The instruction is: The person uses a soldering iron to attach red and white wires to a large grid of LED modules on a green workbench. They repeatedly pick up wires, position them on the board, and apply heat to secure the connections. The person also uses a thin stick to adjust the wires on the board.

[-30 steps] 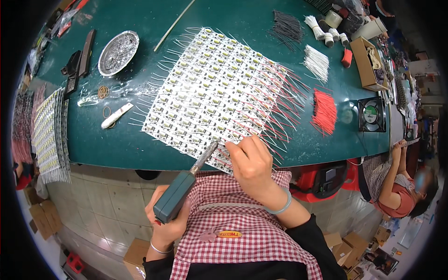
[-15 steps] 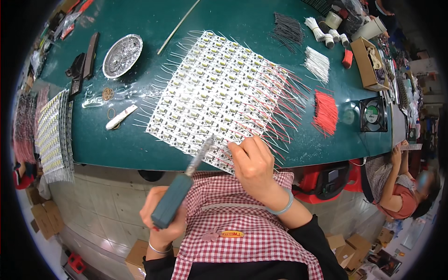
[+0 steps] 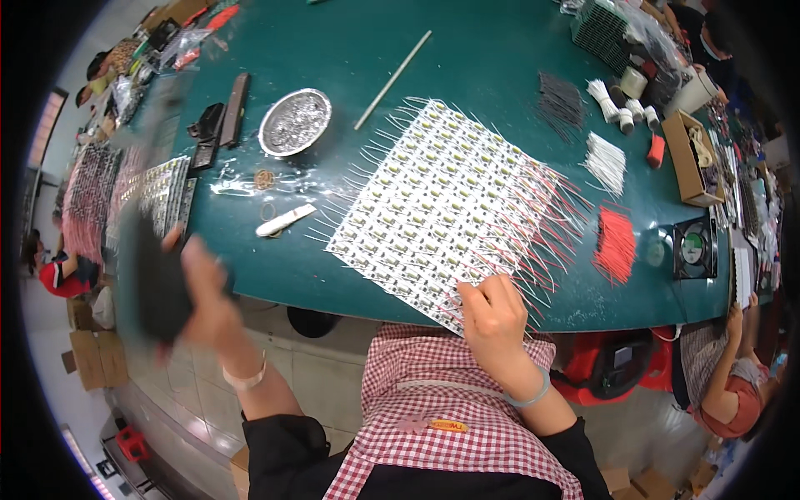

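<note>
A large panel of small white circuit boards (image 3: 450,212), with white wires on its left side and red wires on its right, lies on the green table (image 3: 500,50). My right hand (image 3: 496,315) rests at the panel's near edge, its fingers pinched on a thin wire among the red ones. My left hand (image 3: 208,304) is raised off the table's left front and grips a dark-handled soldering tool (image 3: 154,275). The tool is motion-blurred and points up and away from the panel.
A round metal dish (image 3: 294,122), a white rod (image 3: 392,79) and a white pen-shaped piece (image 3: 285,221) lie left of the panel. Red (image 3: 617,246), white (image 3: 604,162) and black (image 3: 560,100) wire bundles, a small fan (image 3: 692,248) and a cardboard box (image 3: 692,150) lie right. Another person (image 3: 725,392) sits at right.
My left hand has swung the soldering tool away from the panel's near edge, up and out to the left. My right hand has stayed at the panel edge.
</note>
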Demonstrator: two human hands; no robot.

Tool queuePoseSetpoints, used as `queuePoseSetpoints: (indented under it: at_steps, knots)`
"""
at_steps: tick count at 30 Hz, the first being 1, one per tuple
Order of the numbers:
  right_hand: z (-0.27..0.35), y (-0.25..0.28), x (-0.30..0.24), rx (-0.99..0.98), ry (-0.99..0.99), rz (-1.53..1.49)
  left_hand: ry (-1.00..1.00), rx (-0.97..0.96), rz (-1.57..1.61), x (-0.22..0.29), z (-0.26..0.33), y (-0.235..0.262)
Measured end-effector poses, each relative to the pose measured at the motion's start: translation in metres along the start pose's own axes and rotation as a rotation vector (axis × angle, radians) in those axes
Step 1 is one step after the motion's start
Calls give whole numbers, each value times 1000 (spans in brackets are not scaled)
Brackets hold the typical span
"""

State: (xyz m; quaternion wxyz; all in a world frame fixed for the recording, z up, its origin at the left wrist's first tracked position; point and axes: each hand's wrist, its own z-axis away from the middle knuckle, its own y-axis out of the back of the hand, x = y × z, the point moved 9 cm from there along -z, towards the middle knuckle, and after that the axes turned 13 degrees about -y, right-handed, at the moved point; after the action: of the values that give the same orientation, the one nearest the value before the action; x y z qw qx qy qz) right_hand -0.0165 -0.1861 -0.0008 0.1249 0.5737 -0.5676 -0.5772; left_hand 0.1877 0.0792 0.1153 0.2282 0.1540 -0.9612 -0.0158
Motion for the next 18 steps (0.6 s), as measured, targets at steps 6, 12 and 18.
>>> queuePoseSetpoints:
  at_steps: [6, 12, 18]
  knots:
    - [0, 1, 0, 7, -9, -25, 417, -241, -89, -66, 59, -49]
    - [-2, 4, 3, -12, 6, -12, 862, -205, 363, -21, 91, -55]
    - [7, 24, 8, -89, -10, -33, 1092, -209, 577, 12, 146, -28]
